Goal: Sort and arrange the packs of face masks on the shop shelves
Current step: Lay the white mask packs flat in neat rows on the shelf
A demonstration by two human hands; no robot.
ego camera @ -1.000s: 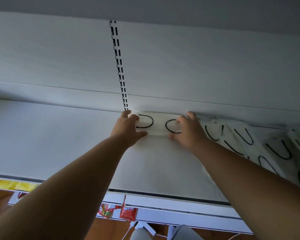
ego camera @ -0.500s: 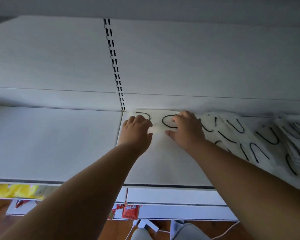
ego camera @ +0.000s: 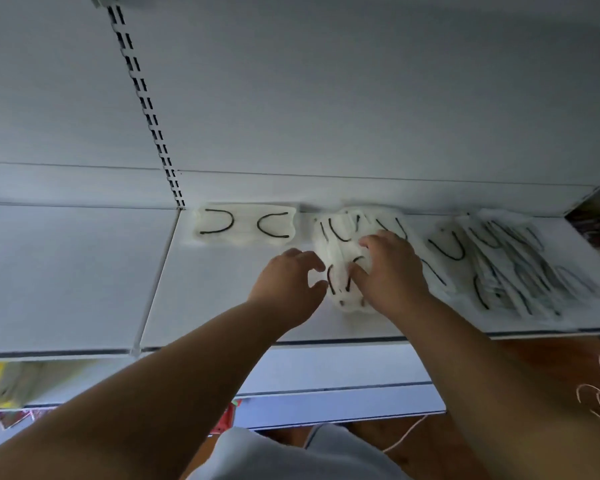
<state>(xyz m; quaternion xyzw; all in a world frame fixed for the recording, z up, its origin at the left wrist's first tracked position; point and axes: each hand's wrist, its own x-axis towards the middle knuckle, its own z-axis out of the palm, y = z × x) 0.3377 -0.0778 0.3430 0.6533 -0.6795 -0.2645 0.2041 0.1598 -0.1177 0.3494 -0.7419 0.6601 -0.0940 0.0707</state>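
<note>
Head view: right hand (ego camera: 390, 268) grips the middle mask pack (ego camera: 347, 258) at shelf (ego camera: 222, 292) centre, fingers curled over it. Left hand (ego camera: 288, 285), at 9 o'clock of the pack, loosely open, holding nothing. Placed pack (ego camera: 245, 226) at 10 o'clock; loose pile (ego camera: 506, 265) at 3 o'clock.

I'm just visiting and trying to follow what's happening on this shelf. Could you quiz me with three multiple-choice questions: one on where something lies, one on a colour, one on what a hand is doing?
1. Where does the lone mask pack lie?
A. At the shelf's back, left of the hands
B. At the front edge
C. On the floor

2. What colour are the ear loops?
A. Red
B. Black
C. Yellow

3. What is the right hand doing?
A. Hanging idle
B. Gripping a shelf post
C. Gripping a mask pack

Answers: 1 A, it lies against the back panel. 2 B, dark curves on white. 3 C, its fingers curl on the pack.
</note>
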